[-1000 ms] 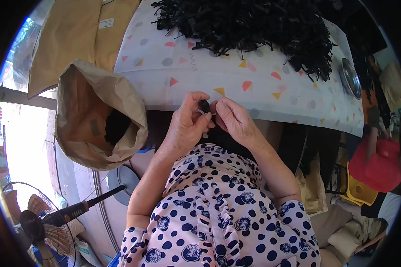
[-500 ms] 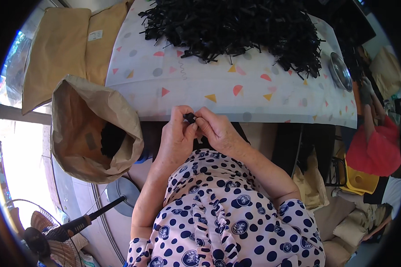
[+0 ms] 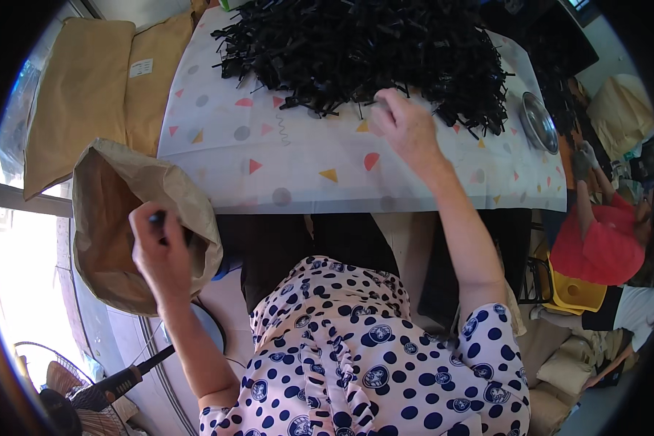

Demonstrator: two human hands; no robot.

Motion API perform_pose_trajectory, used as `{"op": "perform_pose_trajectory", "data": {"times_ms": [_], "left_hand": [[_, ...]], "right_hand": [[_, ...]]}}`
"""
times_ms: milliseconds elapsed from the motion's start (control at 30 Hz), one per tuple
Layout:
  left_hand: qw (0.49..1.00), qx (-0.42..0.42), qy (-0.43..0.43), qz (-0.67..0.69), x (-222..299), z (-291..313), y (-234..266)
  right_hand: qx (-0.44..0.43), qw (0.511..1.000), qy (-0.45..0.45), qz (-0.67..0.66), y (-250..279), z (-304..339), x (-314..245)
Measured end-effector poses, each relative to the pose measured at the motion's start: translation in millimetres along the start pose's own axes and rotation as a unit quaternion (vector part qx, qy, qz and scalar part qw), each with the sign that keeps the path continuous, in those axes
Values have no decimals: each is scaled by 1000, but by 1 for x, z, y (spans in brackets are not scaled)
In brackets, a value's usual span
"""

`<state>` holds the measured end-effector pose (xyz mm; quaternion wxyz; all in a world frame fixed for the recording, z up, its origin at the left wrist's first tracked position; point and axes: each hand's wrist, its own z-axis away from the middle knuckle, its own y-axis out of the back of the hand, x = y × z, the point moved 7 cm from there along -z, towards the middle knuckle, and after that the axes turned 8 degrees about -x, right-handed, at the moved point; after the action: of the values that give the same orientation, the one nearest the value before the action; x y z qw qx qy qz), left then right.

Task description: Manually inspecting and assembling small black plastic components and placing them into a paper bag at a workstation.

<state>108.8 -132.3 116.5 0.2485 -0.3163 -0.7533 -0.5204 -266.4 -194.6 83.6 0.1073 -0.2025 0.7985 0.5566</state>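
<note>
One small black piece is pinched in the blurry left hand, over one open paper bag. The right hand is curled by a big black pile on the counter; I can't tell if its fingertips meet. The pile's top is cut off, its bits too many to count. One white label has print too tiny to read.

Bright light fills far L, w/ fan lower L, tiled flr, tbl, pale wall upper R.

The left hand is blurred, the black pile cropped above.
</note>
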Motion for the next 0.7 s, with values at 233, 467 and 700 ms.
{"op": "perform_pose_trajectory", "data": {"times_ms": [233,467,700], "left_hand": [[961,-54,131,-238,-103,9,44],[956,-6,56,-287,-111,12,31],[998,-41,-35,20,19,19,-34]], "right_hand": [[-138,953,40,268,-22,-66,39],[-126,958,19,257,-13,-56,58],[-189,811,-243,-498,-15,-8,45]]}}
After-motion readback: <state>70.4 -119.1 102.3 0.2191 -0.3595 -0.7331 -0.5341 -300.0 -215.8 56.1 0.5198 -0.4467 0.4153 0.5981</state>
